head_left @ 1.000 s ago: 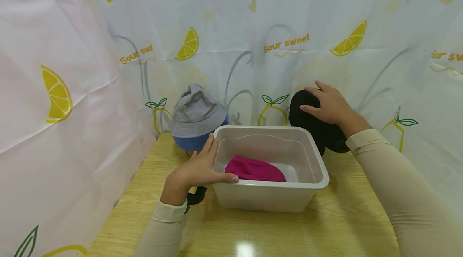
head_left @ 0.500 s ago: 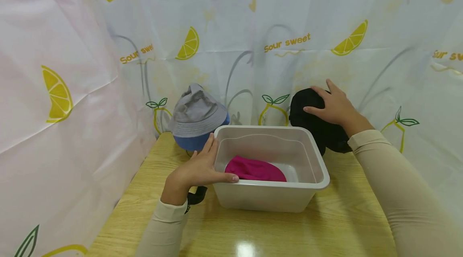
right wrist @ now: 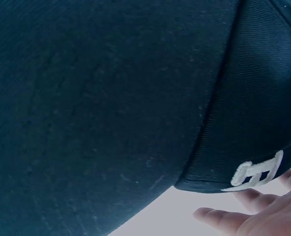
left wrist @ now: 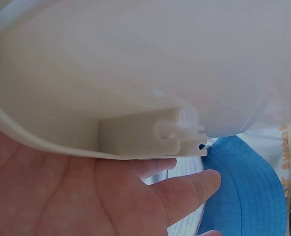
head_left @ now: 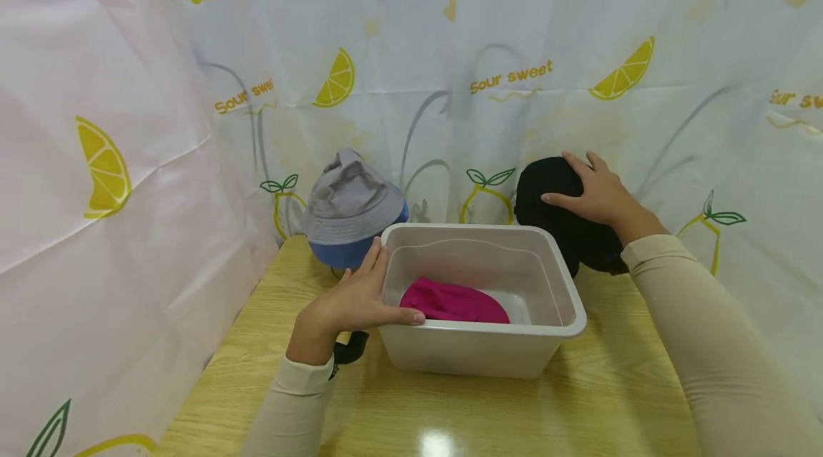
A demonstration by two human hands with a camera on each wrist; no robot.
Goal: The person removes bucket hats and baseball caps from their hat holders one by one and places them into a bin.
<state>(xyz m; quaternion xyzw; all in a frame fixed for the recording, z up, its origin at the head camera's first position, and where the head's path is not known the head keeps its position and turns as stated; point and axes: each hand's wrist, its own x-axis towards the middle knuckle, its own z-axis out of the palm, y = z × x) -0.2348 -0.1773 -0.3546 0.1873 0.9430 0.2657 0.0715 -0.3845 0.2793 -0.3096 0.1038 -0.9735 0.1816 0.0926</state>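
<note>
Table (head_left: 360, 414): wood-grain top; bears bin and headwear.
Bin (head_left: 463, 350): upright, mouth up, long axis left to right. Probably light, stiff, a bit slick; best held at the rim.
Black cap (head_left: 572, 232): behind the bin's right rear corner, outside it. Long axis slants from rounded crown, far left, to what looks like a visor, near right. Likely light, soft in the crown, stiffer in the visor; not fragile. Fabric should not slip. Best hold: crown top, fingers behind, thumb in front. One piece or more: cannot tell.
Grey hat (head_left: 350, 203): behind the bin's left end, crown up, brim sloping down; soft, dented crown.
Blue hat (head_left: 343, 255): directly under the grey hat, brim showing below; likely floppy.
Pink cap (head_left: 453, 300): inside the bin, near its front wall, axis roughly left to right; looks soft, limp.
Right hand (head_left: 598, 193): at black cap's crown, thumb well parted from loosely extended fingers; no firm hold visible, contact uncertain.
Left hand (head_left: 356, 303): spread over the bin's near left corner, thumb along front rim, fingers straight at the side; steadying, not clenched.
Lettering (right wrist: 256, 173): white, on black cap's crown, beside right fingertips.
</note>
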